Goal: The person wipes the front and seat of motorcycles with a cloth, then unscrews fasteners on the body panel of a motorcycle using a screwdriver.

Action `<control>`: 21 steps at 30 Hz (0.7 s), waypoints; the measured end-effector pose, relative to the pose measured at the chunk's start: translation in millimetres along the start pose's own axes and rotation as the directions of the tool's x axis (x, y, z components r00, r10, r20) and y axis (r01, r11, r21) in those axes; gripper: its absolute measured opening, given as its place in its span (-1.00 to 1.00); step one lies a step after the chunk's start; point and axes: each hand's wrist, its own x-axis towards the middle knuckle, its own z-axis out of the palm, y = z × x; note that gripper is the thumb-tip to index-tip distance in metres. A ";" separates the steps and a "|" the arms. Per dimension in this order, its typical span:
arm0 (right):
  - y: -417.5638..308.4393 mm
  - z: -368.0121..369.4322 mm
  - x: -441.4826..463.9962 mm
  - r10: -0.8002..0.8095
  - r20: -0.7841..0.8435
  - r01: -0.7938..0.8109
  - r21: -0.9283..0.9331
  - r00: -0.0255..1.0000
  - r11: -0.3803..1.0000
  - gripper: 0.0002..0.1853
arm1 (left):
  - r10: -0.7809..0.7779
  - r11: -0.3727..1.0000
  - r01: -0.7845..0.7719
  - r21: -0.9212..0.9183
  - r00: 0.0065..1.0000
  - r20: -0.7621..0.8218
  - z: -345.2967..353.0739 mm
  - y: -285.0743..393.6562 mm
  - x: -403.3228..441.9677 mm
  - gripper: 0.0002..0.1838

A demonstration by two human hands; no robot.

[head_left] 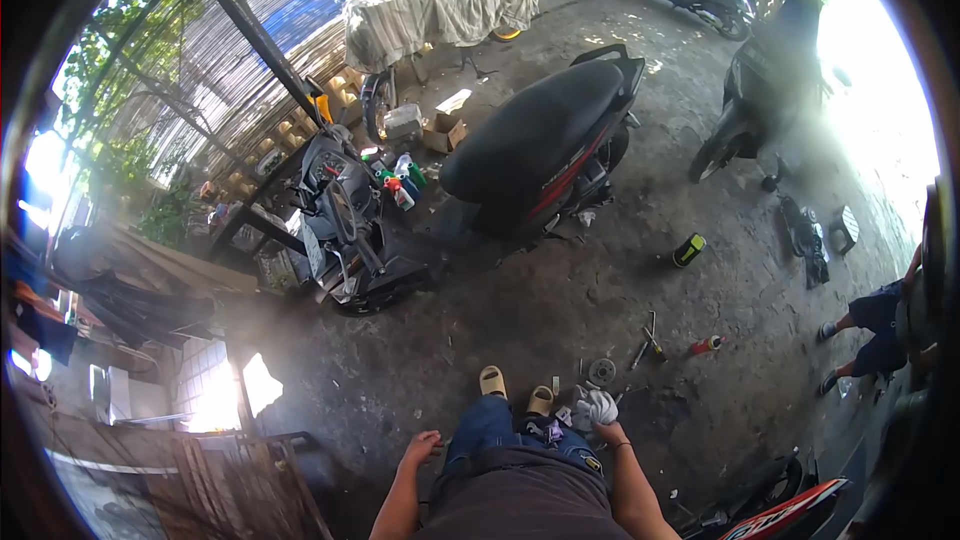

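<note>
My right hand (609, 433) is closed round a crumpled pale grey rag (597, 408), held beside my right thigh. My left hand (426, 446) hangs by my left hip with loosely bent fingers and nothing in it. On the floor just beyond the rag lies a round metal disc-shaped part (602, 371). Farther right are a few hand tools (652, 340), too small to name exactly, and a red bottle (707, 345) on its side. A patterned cloth (548, 428) shows near my lap, partly hidden by the rag.
A black-and-red scooter (560, 130) stands ahead, its dismantled front (350, 230) to the left. A green-and-black can (690, 250) is on the floor. Another person (880, 320) stands at right. A red-and-white motorbike panel (785, 512) is close at lower right. Wooden boards (220, 480) stand at lower left.
</note>
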 end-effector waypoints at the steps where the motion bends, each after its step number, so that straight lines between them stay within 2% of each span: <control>1: -4.1 -1.8 -3.9 -0.033 0.001 0.033 0.008 0.999 0.999 -0.40 | 0.003 1.000 -0.003 -0.006 1.000 -0.004 0.4 -0.5 0.8 -0.52; 5: -31.0 -6.0 -25.1 -0.355 -0.073 0.357 0.021 0.932 0.934 -0.40 | 0.025 0.999 -0.025 -0.028 1.000 -0.009 -0.3 -2.1 2.9 -0.53; 7: -38.3 -10.7 -34.8 -0.402 -0.083 0.405 0.032 0.912 0.914 -0.40 | 0.037 0.999 -0.037 -0.027 0.999 -0.010 0.7 -4.9 4.9 -0.54; 12: -40.9 -6.0 -26.0 -0.189 0.055 0.179 0.147 0.981 0.973 -0.43 | 0.115 0.988 -0.118 -0.097 0.993 -0.038 0.1 -14.2 16.7 -0.57; 15: -56.9 -8.3 -39.2 -0.069 0.054 0.066 0.045 0.996 0.997 -0.46 | 0.078 0.995 -0.081 -0.060 0.996 -0.047 -1.6 -18.6 25.3 -0.58; 19: -53.5 -8.4 -33.8 0.099 0.044 -0.099 -0.006 0.994 0.995 -0.46 | 0.139 0.987 -0.141 -0.078 0.990 -0.033 -3.7 -47.2 59.5 -0.57; 21: -73.0 -11.5 -51.6 0.117 0.044 -0.116 -0.037 0.992 0.993 -0.50 | 0.150 0.986 -0.151 -0.073 0.988 -0.024 -3.6 -51.9 63.6 -0.57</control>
